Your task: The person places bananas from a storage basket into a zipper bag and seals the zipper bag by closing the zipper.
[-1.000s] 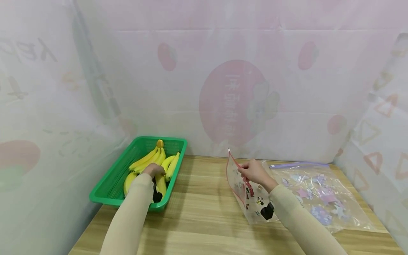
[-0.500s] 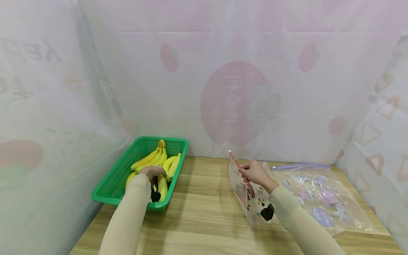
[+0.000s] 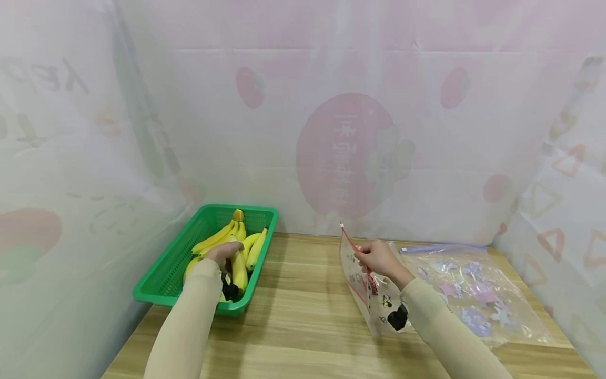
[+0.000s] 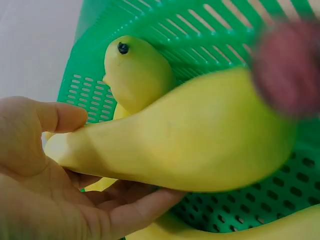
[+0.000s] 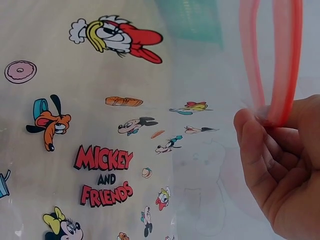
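My left hand [image 3: 222,253] is inside the green basket [image 3: 161,300] at the left of the head view. In the left wrist view it grips the narrow end of a yellow banana [image 4: 190,137], thumb above and fingers underneath. Other bananas [image 3: 215,242] lie around it, several joined in a bunch at the back. To the right, my right hand [image 3: 379,259] pinches the top edge of a clear zip bag [image 5: 100,125] printed with cartoon characters. The bag's red zip strips [image 5: 286,60] stand apart above the fingertips, and the bag hangs upright over the table.
A second clear zip bag [image 3: 473,295] with a purple strip and star prints lies flat on the wooden table [image 3: 289,316], right of the right hand. A pale printed curtain [image 3: 350,63] encloses the back and sides. A blurred dark red round thing [image 4: 290,67] shows beside the banana.
My left hand has shifted slightly left within the basket, showing more of the banana on its right. The right hand keeps its pinch on the bag's edge, almost unmoved.
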`<state>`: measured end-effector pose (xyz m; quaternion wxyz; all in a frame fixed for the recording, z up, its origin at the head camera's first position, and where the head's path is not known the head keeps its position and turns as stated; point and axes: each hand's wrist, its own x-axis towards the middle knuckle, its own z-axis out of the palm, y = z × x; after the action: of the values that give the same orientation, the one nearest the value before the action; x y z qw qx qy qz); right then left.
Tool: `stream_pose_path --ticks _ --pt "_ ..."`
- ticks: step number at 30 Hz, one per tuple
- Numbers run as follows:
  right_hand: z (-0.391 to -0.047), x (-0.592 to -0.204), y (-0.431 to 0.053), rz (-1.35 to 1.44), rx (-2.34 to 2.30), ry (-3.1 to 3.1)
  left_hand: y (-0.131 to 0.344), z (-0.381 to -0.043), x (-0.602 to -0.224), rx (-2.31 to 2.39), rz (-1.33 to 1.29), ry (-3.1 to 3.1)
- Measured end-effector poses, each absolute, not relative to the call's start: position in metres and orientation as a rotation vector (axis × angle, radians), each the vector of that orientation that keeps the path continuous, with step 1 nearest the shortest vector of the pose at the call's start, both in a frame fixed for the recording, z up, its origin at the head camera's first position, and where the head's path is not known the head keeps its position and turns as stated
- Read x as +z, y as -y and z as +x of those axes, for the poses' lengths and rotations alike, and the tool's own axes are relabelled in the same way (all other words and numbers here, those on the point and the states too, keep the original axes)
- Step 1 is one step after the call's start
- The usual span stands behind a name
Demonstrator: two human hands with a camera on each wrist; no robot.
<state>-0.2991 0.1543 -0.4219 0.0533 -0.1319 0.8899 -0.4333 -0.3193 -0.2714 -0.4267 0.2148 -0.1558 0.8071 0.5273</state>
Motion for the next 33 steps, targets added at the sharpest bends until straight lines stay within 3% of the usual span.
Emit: stream_pose_path --ticks 14,23,33 --pt "-0.302 -0.421 -0.161 -0.435 -1.303 -2.714 0.265 -0.322 -0.432 1.514 -0.391 -2.224" --pt "-0.301 -0.421 -0.161 -0.416 -1.299 -2.732 0.264 -0.323 -0.423 1.706 -0.517 -2.135" --pt "-0.298 -0.421 -0.159 -0.410 -1.308 -2.713 0.263 -0.327 -0.419 1.596 -0.368 -2.262"
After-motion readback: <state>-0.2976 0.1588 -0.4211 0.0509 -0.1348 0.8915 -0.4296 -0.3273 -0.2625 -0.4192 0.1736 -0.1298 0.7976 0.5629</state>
